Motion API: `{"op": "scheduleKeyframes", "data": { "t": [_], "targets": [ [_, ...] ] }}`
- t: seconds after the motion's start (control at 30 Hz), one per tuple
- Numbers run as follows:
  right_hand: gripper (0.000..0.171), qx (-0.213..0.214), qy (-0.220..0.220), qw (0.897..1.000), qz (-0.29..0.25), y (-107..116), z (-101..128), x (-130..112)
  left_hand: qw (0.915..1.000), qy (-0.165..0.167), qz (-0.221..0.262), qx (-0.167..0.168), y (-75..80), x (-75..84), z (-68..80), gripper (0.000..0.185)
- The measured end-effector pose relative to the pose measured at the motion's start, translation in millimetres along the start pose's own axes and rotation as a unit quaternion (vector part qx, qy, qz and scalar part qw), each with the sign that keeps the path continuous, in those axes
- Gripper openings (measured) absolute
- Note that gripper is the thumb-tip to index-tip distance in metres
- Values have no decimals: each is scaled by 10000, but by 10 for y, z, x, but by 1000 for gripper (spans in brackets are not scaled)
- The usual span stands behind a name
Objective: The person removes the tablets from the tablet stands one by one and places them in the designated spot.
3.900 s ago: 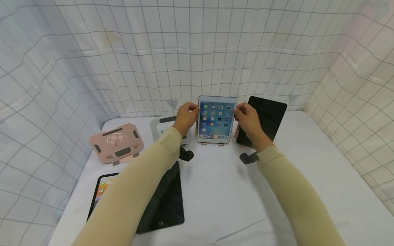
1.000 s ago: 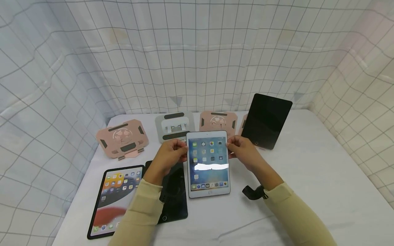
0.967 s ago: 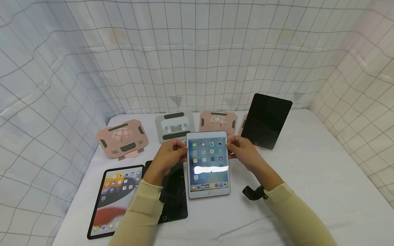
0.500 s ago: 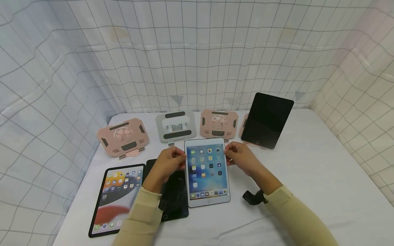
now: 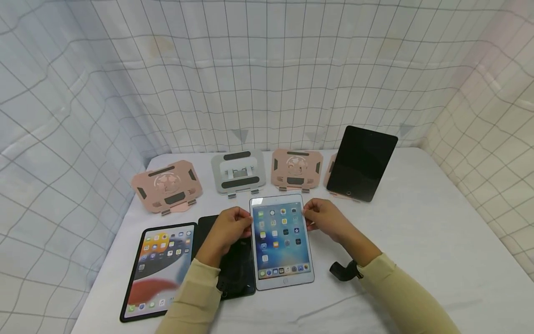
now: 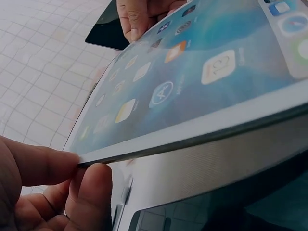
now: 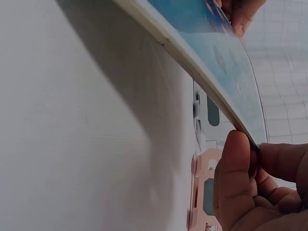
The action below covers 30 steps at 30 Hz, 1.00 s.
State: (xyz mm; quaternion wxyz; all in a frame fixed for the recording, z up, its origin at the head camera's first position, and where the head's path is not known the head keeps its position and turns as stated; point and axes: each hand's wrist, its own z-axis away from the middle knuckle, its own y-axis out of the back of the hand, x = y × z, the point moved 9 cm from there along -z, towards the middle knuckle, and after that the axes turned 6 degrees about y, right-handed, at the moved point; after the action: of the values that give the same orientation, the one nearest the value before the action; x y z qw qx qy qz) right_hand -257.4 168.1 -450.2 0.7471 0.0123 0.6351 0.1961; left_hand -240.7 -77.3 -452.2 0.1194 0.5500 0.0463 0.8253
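Note:
A white tablet (image 5: 280, 241) with a lit home screen is held between both hands. My left hand (image 5: 229, 228) pinches its left edge near the top, thumb above and fingers beneath. On the opposite edge my right hand (image 5: 327, 218) pinches it the same way. Both wrist views show the tablet's top end raised, with a gap under it; whether its lower end touches the table cannot be told. A black tablet (image 5: 238, 266) lies partly under the left hand and forearm. Left of that lies a larger tablet (image 5: 156, 269) with a lit screen, partly covered by the left sleeve.
Along the back stand a pink tablet stand (image 5: 168, 186), a grey stand (image 5: 238, 171) and another pink stand (image 5: 296, 169). A dark-screened tablet (image 5: 362, 163) leans on a further pink stand (image 5: 331, 169) at the right. White gridded curtain (image 5: 267, 83) encloses the table.
Both hands have brought the white tablet off the middle pink stand and down toward the table's front, uncovering that stand. Over the last second it has moved slightly further toward me.

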Motion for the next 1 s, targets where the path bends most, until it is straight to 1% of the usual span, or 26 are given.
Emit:
{"op": "scheduleKeyframes", "data": {
  "t": [0.13,0.3,0.5,0.63,0.8,0.93,1.0],
  "targets": [
    [10,-69,-57,9998,164,-24,-27,64,9993,-44,-352,102,-9,-30,-3,10],
    [11,-82,-57,9991,414,-50,-68,96,9965,-130,-802,193,-20,-26,-9,10],
    [10,-114,-91,9963,841,-85,-104,98,9918,-51,-1241,294,-16,-65,-45,9],
    [9,-148,-129,9936,1114,-100,-129,120,9867,-17,-1584,374,-13,-76,-75,9],
    [10,-212,-172,9911,1302,-121,-154,152,9777,-113,-2054,410,-24,-50,-84,8],
    [11,-217,-180,9897,1404,-136,-167,156,9714,-175,-2325,456,-27,-19,-85,9],
    [11,-194,-173,9886,1483,-137,-171,151,9678,-262,-2454,488,-25,-1,-85,10]
  ]
}}
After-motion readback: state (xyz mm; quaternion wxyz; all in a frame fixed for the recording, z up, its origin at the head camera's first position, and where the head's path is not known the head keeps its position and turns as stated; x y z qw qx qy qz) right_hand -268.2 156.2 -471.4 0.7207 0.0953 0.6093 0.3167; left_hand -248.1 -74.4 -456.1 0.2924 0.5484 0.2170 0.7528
